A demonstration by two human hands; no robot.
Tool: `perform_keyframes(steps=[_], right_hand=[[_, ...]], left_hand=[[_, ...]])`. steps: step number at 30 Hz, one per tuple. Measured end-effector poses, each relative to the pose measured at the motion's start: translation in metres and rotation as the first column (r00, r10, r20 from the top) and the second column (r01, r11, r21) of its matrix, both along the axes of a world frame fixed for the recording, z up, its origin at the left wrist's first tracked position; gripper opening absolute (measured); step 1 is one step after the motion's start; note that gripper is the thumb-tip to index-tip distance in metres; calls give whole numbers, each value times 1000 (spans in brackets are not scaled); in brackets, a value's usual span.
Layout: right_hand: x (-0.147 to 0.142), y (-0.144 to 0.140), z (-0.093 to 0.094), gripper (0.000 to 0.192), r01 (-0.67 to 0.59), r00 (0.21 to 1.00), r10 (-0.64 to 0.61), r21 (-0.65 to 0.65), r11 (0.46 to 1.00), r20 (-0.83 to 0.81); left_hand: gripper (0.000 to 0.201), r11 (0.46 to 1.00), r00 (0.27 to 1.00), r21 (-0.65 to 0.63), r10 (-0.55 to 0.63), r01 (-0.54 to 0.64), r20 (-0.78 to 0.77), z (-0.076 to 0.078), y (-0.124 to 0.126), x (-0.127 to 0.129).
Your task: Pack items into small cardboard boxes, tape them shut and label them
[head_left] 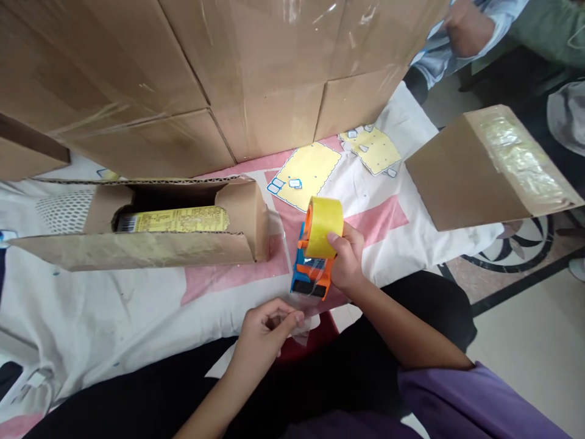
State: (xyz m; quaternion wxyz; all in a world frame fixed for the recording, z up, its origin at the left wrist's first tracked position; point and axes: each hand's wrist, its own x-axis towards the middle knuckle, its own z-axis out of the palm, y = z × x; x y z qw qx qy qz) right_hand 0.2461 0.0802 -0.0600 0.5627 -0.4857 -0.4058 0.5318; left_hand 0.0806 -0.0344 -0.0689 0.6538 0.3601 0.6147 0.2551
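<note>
My right hand (350, 256) is wrapped round a tape dispenser (313, 270) with an orange and blue frame and a thick yellow roll of tape (325, 227). Below and to its left, my left hand (269, 329) is closed in a pinch on a clear strip of tape (300, 332) near the dispenser's dark roller. To the left of both hands lies a small cardboard box (219, 249) with its top flaps up. Inside it is a yellow printed package (183, 219); part of it is hidden by the box wall.
Large taped cartons (274, 110) form a wall at the back. A cardboard box with shiny tape (470, 171) stands at the right edge of the cloth (150, 323). White netting (64, 210) lies at the left. Another person's hand (468, 30) shows at top right.
</note>
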Motion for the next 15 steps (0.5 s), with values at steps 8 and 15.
perform_keyframes(steps=[8, 15], right_hand=[[-2, -10, 7, 24, 50, 996, -53, -54, 997, -68], [-7, -16, 23, 23, 83, 985, -99, -120, 989, -139]], left_hand=[[27, 980, 998, 187, 62, -63, 12, -2, -6, 0], [28, 942, 999, 333, 41, -36, -8, 10, -3, 6]])
